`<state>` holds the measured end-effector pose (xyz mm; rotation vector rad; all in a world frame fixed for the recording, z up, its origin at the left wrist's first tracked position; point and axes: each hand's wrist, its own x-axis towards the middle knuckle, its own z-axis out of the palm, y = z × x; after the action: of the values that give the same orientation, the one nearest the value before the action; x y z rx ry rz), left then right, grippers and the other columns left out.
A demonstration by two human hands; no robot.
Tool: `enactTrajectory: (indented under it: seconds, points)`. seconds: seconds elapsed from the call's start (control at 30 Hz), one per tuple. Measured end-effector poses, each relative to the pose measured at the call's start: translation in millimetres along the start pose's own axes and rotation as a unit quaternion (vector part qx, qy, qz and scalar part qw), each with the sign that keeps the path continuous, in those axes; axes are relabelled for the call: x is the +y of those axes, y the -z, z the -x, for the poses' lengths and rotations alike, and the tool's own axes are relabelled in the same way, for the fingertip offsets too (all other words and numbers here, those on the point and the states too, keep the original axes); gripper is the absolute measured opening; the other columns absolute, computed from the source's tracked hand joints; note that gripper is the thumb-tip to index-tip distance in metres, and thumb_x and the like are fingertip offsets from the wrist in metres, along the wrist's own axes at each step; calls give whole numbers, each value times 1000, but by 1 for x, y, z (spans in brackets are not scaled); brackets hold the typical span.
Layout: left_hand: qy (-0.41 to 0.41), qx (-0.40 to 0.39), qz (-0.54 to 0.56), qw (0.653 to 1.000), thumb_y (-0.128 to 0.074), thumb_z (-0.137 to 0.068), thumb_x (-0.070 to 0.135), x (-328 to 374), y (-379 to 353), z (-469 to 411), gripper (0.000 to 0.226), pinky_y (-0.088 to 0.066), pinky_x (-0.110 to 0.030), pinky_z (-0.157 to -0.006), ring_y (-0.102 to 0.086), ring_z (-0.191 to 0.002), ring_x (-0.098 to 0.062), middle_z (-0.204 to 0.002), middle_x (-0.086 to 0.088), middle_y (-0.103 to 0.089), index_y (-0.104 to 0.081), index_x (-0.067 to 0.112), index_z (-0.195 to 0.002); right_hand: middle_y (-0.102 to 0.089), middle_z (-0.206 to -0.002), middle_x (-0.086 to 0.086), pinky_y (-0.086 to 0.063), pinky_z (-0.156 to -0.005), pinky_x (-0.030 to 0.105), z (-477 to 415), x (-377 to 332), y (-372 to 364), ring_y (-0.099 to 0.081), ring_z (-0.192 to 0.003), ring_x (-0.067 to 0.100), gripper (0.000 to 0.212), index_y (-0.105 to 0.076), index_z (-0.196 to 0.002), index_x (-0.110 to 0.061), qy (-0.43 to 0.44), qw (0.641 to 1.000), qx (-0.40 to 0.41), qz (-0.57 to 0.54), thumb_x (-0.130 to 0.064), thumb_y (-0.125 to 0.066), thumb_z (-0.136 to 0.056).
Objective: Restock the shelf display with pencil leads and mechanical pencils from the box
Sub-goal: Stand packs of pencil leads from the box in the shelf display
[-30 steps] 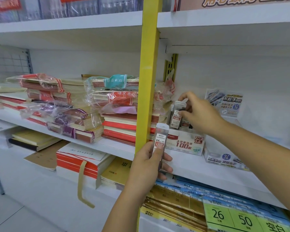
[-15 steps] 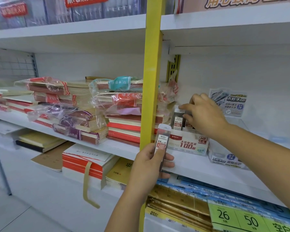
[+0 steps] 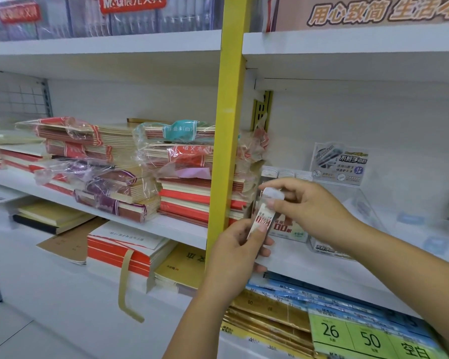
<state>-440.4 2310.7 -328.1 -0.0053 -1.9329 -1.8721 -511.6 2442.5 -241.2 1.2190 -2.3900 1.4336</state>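
A red sign (image 3: pixel 132 5) at the top reads "M&G晨光文具", the banner (image 3: pixel 384 12) to its right "用心致简 生活本", a teal pack label (image 3: pixel 178 129) "作业本(白)", the display card (image 3: pixel 347 161) "不脏手铅芯", and the green tags (image 3: pixel 353 335) lower down "26", "50" and "空白".

Wrapped notebook stacks (image 3: pixel 96 141), yellow post (image 3: pixel 231 125), perhaps folders above (image 3: pixel 62 22)

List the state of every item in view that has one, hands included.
lead case: tilted, off the shelf, held by both hands.
left hand: grips its lower end.
right hand: pinches its cap end.
shelved lead cases: upright, in a row.
lead display box: on the shelf, partly hidden by the right hand.
notebook bundles: stacked flat, in loose plastic wrap.
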Motion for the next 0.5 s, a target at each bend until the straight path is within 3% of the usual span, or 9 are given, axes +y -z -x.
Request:
enactTrajectory:
  seconds: [0.07,0.13,0.2,0.27,0.37,0.5]
  points:
    - [-33,46,-82,995,-60,-96,38,-6,2,-2,13,-57,-20,-74,-63,-86,7,-90,21,-71,-66,41,-107,-73,-85,-9,-50,-57,17,-8,-2,12,-63,-66,-2,23,-65,-106,-34,14,995,99,-1,-15,-60,-93]
    - [-75,80,-192,975,-63,-93,41,-13,5,-3,29,-45,-9,-82,-57,-98,13,-104,31,-66,-62,42,-121,-68,-93,-10,-50,-60,16,-20,-5,26,-63,-75,-3,23,-58,-106,-38,54,981,186,13,-17,-58,-94]
    - [-132,76,-289,945,-66,-91,43,-20,6,-2,39,-32,-6,-93,-46,-108,14,-118,31,-57,-60,37,-129,-66,-97,-9,-49,-58,11,-31,-6,33,-62,-77,-6,22,-51,-108,-36,93,970,213,75,-20,-58,-95]
    - [-180,55,-364,912,-68,-88,45,-27,5,0,42,-21,-5,-97,-38,-114,10,-125,24,-58,-63,34,-128,-66,-93,-8,-50,-58,14,-42,-2,31,-62,-74,-4,21,-45,-107,-32,100,962,202,155,-24,-59,-94]
    - [-216,30,-410,886,-72,-85,45,-38,6,0,41,-25,-12,-105,-46,-120,0,-126,16,-65,-68,31,-123,-66,-90,-8,-56,-69,38,-53,9,20,-64,-76,8,19,-45,-105,-28,83,954,145,251,-26,-60,-93]
    - [-235,29,-416,878,-76,-83,39,-43,7,-1,36,-32,-15,-103,-52,-115,-4,-120,13,-68,-72,29,-118,-62,-86,-14,-53,-71,33,-64,25,13,-59,-78,3,20,-51,-100,-30,71,958,98,260,-25,-67,-88]
